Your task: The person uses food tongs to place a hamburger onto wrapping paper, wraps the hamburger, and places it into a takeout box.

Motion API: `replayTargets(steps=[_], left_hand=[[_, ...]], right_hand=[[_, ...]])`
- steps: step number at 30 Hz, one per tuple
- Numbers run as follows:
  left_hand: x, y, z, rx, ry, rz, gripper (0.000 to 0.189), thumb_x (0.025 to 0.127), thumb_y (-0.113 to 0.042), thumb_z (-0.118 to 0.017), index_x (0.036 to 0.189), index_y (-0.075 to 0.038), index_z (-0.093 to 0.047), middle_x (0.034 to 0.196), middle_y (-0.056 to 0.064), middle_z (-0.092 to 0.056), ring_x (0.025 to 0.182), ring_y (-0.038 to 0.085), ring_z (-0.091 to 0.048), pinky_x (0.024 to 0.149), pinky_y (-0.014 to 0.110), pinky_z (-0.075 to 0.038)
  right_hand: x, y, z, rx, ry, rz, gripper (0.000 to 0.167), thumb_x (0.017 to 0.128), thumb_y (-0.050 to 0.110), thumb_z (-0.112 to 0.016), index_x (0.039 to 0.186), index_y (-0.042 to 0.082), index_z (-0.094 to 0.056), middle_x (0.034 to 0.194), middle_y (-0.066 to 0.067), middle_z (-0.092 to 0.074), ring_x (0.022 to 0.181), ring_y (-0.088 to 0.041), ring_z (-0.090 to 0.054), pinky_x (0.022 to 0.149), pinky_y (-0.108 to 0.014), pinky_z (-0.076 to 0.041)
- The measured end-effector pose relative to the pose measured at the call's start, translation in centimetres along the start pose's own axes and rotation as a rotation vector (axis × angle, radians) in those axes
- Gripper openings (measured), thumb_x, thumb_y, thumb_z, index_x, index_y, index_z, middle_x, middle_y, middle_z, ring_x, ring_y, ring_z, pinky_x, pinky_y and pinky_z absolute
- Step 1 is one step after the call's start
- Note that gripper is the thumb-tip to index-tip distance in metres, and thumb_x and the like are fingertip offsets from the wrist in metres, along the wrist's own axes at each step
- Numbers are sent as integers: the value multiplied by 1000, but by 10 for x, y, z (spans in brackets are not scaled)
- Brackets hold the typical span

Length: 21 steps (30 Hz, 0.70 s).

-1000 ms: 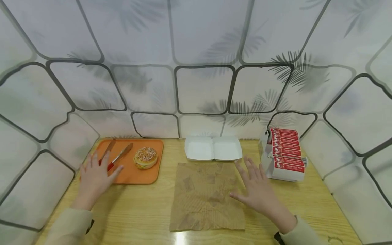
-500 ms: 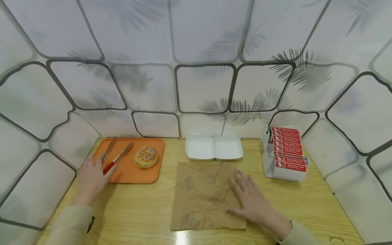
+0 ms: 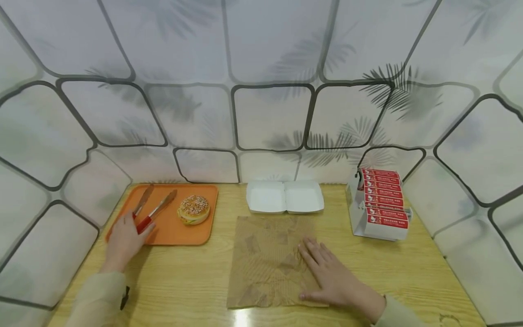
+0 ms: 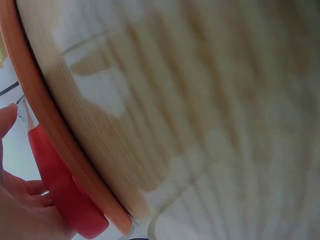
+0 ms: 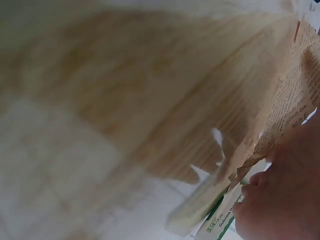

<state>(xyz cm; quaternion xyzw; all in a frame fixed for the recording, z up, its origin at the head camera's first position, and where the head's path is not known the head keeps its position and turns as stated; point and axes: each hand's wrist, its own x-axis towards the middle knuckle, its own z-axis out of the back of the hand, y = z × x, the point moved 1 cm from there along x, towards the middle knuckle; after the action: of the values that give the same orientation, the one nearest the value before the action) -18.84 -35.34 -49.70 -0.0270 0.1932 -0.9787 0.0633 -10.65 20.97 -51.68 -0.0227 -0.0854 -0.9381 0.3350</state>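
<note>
While the left hand point(image 3: 124, 238) meets the red-handled metal tongs point(image 3: 156, 211) on the orange rectangular tray point(image 3: 192, 234), lower left, its grip unclear, the right hand point(image 3: 335, 277) lies straight-fingered over the crinkled brown paper sheet point(image 3: 267, 259), lower centre. Grasping seems the step; lifting would call for squeezing both handles point(image 3: 144, 224).

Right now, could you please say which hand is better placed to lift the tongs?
Probably the left hand: it is at the red-handled tongs on the orange tray, whereas the right hand is over at the brown paper.
</note>
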Motion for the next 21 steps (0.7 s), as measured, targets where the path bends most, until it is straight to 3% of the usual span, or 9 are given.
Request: replayTargets(steps=[7,12,17,19,21], left_hand=[[5,5,-1,-31,9,23,91,103,-38,-67,149,29,-27,143,55,-37,125,66,-46,103,76,-46],[8,7,-3,-37,-41,36,83,97,-33,-75,137,30,-39,124,52,-51,107,61,-58,89,70,-54],[10,7,-3,-28,-72,61,69,94,-25,-80,125,28,-48,110,48,-59,93,57,-63,77,65,-56],[11,7,-2,-27,-82,61,63,93,-21,-82,121,26,-51,106,45,-60,90,55,-63,74,63,-56],[11,8,-1,-31,-92,62,57,92,-19,-83,116,24,-54,102,43,-62,86,52,-63,71,62,-56]], right_hand=[[0,0,-2,35,85,-14,121,87,89,-51,165,-1,-30,174,-26,-23,161,-44,-27,126,-17,20],[0,1,-3,-7,53,12,121,88,90,-50,164,-2,-33,173,-27,-27,159,-46,-31,131,-26,6],[2,1,-4,-45,22,39,120,88,89,-52,163,-4,-34,171,-29,-30,156,-47,-35,129,-21,13],[2,1,-4,-48,29,35,121,88,89,-52,163,-4,-34,171,-29,-29,157,-47,-34,134,-27,6],[3,1,-4,-60,36,35,121,87,90,-51,163,-4,-34,171,-29,-30,157,-47,-34,136,-39,-12]])
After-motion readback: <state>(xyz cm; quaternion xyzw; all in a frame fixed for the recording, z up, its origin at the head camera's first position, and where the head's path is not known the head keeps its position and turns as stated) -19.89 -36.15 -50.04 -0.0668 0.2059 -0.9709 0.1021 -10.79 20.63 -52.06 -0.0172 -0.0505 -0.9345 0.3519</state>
